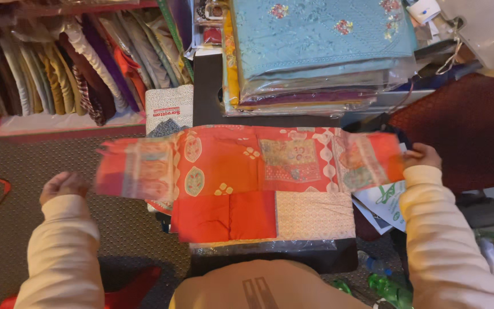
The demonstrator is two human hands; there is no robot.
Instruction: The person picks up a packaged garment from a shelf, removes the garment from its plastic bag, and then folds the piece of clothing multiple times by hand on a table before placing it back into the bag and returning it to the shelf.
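An orange patterned cloth (247, 163) is being spread flat across a folded stack in front of the body, with its right end pinched by the right hand (421, 155), while the left hand (63, 184) is curled shut beside the blurred left end, a grip not discernible. Squaring the ends is judged the next need. Folded fabrics are packed into the shelf (58, 123) behind, and a pile of wrapped cloths (315, 57) is stacked nearby.

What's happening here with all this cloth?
A person holds a long orange-red printed fabric stretched out flat. The right hand grips one end; the left hand is closed near the other, blurred end. Beneath lies a folded red and cream piece, with a stack of packaged fabrics behind.
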